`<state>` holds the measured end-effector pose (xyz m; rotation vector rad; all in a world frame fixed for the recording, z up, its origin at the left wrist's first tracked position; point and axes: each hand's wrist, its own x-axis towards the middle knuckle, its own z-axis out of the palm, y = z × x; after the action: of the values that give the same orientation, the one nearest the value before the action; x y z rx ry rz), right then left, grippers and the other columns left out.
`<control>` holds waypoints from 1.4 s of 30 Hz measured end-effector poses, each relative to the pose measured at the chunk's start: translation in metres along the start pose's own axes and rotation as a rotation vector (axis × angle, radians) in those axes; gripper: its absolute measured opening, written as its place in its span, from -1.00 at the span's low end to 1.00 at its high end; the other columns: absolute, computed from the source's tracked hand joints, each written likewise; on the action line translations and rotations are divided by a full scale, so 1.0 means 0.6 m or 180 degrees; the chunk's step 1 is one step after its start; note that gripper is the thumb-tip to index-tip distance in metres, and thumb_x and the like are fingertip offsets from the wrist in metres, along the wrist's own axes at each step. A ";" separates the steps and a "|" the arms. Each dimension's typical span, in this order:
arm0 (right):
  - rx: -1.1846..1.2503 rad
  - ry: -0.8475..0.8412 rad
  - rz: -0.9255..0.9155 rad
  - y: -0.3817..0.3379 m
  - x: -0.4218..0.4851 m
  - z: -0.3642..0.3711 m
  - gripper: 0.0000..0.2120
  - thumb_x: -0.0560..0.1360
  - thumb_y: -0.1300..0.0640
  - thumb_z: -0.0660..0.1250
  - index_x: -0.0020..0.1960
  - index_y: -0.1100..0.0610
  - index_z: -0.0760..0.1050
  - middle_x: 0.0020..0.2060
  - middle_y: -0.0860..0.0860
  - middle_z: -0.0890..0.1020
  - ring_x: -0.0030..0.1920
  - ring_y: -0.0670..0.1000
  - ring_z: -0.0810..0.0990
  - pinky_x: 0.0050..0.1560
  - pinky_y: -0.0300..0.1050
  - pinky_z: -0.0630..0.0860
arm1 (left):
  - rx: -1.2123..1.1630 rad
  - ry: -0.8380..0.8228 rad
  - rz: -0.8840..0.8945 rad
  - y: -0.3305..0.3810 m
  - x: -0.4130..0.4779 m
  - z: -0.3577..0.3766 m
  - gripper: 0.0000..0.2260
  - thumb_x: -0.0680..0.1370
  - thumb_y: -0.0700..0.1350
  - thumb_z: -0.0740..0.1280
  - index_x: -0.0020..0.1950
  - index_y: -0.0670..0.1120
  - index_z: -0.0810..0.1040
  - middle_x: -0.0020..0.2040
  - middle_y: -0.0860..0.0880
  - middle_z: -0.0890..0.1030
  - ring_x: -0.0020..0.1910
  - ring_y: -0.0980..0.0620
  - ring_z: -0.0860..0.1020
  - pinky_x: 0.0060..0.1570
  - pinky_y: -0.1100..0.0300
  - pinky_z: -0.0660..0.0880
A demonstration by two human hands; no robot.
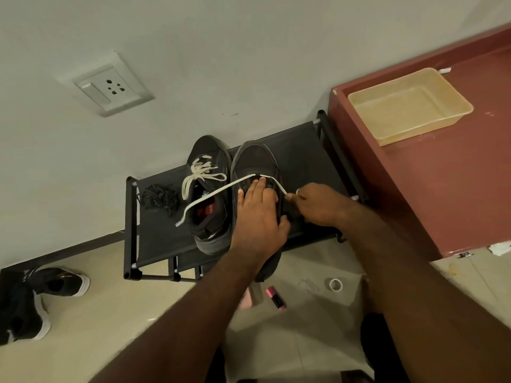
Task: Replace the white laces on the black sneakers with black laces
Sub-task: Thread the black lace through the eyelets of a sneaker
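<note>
Sneaker point(255, 158) toe toward wall; right hand point(318, 205) pinches white lace point(226, 186).

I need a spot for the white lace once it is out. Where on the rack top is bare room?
Bare fabric on the rack: far right, between the right sneaker and the side rail; front left, nearer than the black laces, beside the left sneaker. The middle is crowded: sneakers, left hand, right hand, white lace.

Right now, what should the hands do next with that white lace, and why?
Probably the right hand should pull the white lace sideways, out of the sneaker under the left hand. The lace seems to cross the shoe only near the toe, its other end lies loose, and the left hand presses the shoe steady.
</note>
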<state>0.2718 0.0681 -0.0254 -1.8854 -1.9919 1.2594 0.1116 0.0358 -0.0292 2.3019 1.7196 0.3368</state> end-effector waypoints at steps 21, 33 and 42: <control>0.0213 -0.0331 0.0174 -0.010 -0.004 0.009 -0.59 0.62 -0.13 0.27 -0.26 0.14 0.50 -0.36 0.06 0.59 -0.28 0.06 0.57 -0.20 -0.09 0.43 | 0.0009 -0.0016 0.0087 0.000 -0.007 0.004 -0.72 0.49 -0.06 0.34 0.15 -0.13 0.44 0.53 -0.16 0.26 0.56 -0.07 0.09 0.54 -0.12 -0.09; 0.5476 0.0069 -0.0760 -0.042 0.004 -0.011 -0.62 0.67 -0.02 0.13 -0.15 0.17 0.53 -0.36 0.05 0.61 -0.14 0.05 0.66 0.08 -0.10 0.61 | 0.0022 -0.0105 0.0023 0.006 -0.003 -0.004 -0.72 0.47 -0.07 0.35 0.14 -0.13 0.45 0.51 -0.17 0.28 0.55 -0.08 0.11 0.55 -0.12 -0.07; 0.5984 0.0518 -0.0608 -0.031 -0.010 -0.032 -0.54 0.67 0.07 0.16 -0.36 0.18 0.52 -0.49 0.07 0.49 -0.38 0.02 0.54 -0.12 -0.10 0.58 | -0.0148 -0.0004 -0.0393 0.001 0.024 -0.024 -0.78 0.47 -0.04 0.37 -0.03 -0.03 0.35 0.03 -0.02 0.48 0.14 -0.05 0.44 0.31 -0.12 0.36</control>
<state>0.2703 0.0742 0.0009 -0.6649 -0.2195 1.6678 0.1113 0.0501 -0.0149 2.1514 1.8231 0.3473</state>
